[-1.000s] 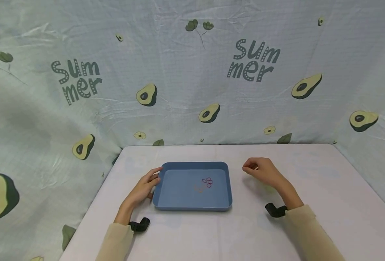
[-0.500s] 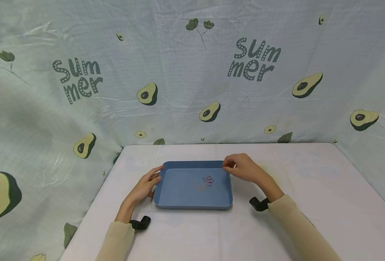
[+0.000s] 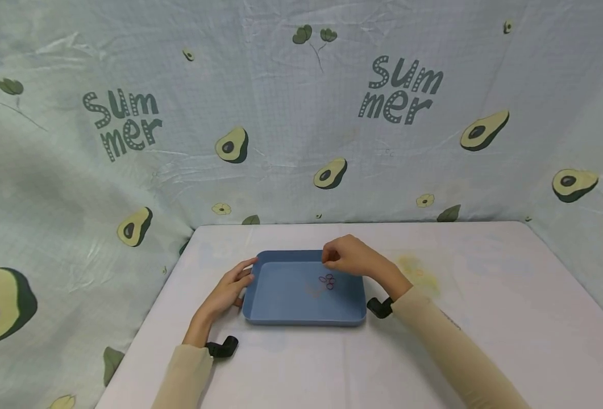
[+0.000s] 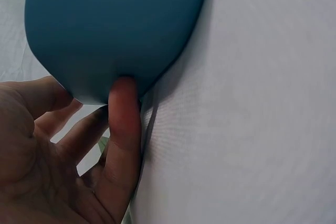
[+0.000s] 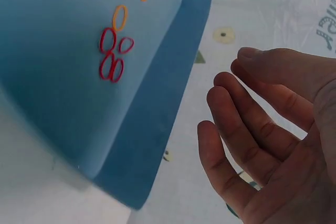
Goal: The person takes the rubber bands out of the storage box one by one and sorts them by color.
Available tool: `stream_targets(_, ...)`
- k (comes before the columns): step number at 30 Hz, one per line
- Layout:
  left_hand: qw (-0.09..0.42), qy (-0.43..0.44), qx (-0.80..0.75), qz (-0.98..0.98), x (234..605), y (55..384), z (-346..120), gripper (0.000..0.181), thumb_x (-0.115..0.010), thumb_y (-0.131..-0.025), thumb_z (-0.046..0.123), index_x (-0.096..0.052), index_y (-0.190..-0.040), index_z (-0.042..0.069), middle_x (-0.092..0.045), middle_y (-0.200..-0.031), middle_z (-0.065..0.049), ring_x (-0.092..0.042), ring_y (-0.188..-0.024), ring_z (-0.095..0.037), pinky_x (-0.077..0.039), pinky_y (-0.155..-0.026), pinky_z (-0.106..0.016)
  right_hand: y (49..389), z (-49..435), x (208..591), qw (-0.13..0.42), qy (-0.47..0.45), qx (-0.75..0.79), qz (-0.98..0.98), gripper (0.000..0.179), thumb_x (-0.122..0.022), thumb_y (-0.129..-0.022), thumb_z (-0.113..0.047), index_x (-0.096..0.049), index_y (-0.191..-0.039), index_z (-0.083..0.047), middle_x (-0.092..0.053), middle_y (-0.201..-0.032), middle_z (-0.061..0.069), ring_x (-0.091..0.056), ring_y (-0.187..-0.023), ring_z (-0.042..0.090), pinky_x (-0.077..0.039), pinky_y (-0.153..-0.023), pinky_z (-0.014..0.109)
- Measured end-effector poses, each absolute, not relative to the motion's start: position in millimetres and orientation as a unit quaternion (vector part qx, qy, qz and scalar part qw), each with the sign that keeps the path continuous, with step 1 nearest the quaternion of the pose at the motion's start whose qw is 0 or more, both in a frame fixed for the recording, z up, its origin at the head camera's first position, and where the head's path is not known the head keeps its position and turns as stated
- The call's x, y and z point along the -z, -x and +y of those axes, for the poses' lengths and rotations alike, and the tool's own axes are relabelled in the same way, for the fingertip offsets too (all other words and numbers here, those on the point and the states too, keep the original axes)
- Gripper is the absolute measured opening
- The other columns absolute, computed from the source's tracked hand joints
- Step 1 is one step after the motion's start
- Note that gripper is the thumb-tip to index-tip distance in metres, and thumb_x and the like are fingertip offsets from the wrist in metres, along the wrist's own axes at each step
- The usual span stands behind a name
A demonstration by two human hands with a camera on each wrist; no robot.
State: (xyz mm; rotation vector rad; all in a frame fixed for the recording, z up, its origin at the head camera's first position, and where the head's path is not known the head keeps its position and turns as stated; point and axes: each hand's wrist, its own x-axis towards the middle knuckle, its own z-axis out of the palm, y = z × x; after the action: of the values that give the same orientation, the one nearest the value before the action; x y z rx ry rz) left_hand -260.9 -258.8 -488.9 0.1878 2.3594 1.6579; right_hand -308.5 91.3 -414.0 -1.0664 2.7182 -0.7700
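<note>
A shallow blue tray (image 3: pixel 291 307) lies on the table, with several small red rubber bands (image 5: pixel 108 40) and a few orange rubber bands (image 5: pixel 120 18) inside. My left hand (image 3: pixel 228 292) holds the tray's left edge. In the left wrist view its thumb (image 4: pixel 124 114) presses the outer wall while the index finger reaches the rim. Over the tray's far right part hovers my right hand (image 3: pixel 349 257), above the red bands. Its thumb and index fingertips come close together in the right wrist view, and I see nothing between them.
A pale table (image 3: pixel 291 369) carries the tray. To the right of the tray is a yellow patch (image 3: pixel 416 272), too blurred to identify. A hanging cloth (image 3: pixel 281 113) with avocado prints closes off the back. Black wrist cameras (image 3: pixel 223 347) sit on both wrists.
My right hand has moved left from the table at the tray's right to above the tray, uncovering the yellow patch. The left hand, tray and bands have stayed in place.
</note>
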Motion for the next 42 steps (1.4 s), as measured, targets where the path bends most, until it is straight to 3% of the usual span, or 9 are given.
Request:
stream_targets(9, 0.124, -0.063, -0.567, 0.812, 490, 262, -259, 0.053, -0.047, -0.111, 0.021, -0.034, -0.162, 0.018, -0.036, -0.164, -0.026, -0.05, -0.139, -0.047, -0.056, -0.059, -0.035, 312, 70, 423, 0.119, 0.354, 0.21, 0.904, 0.012, -0.073, -0.094, -0.009, -0.078, -0.105, -0.007, -0.075, -0.095, 0.0, -0.066, -0.086, 0.012, -0.056, -0.08, 0.033)
stream_targets(17, 0.123, -0.071, -0.566, 0.812, 489, 260, -260, 0.054, -0.048, -0.11, 0.021, -0.034, -0.162, 0.015, -0.036, -0.163, -0.028, -0.05, -0.138, -0.047, -0.056, -0.058, -0.035, 316, 65, 432, 0.155, 0.332, 0.194, 0.91, 0.007, -0.076, -0.091, -0.007, -0.079, -0.093, -0.012, -0.074, -0.089, -0.002, -0.064, -0.079, 0.01, -0.054, -0.072, 0.03)
stream_targets(42, 0.119, -0.07, -0.564, 0.815, 490, 262, -259, 0.054, -0.047, -0.11, 0.018, -0.034, -0.162, 0.015, -0.038, -0.162, -0.028, -0.057, -0.132, -0.044, -0.056, -0.057, -0.036, 315, 64, 446, 0.155, 0.313, 0.171, 0.921, 0.007, -0.084, -0.086, -0.012, -0.079, -0.09, -0.016, -0.074, -0.089, -0.002, -0.064, -0.076, 0.012, -0.055, -0.072, 0.033)
